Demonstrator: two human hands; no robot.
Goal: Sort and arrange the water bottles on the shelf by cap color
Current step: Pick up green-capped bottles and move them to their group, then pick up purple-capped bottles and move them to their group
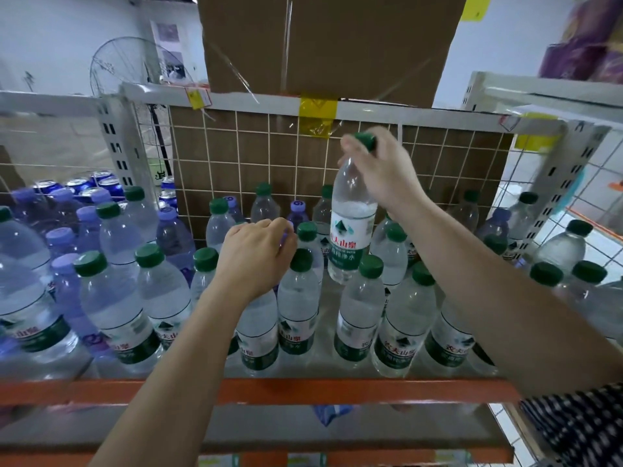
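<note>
Shop or stockroom, orange-edged metal shelf (337, 390) crowded with rows of bottled water (357, 308), wire grid panel (253, 156) behind the shelf, taped cardboard box (330, 45) on the tier above it, blue drink cans (81, 185) left of it, purple wrapped packs (586, 52) above its right end.

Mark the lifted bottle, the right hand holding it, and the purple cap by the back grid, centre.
lifted bottle (351, 228): head view, on its white label.
right hand (381, 173): head view, back of the hand.
purple cap (298, 206): head view, top of the cap.
</note>
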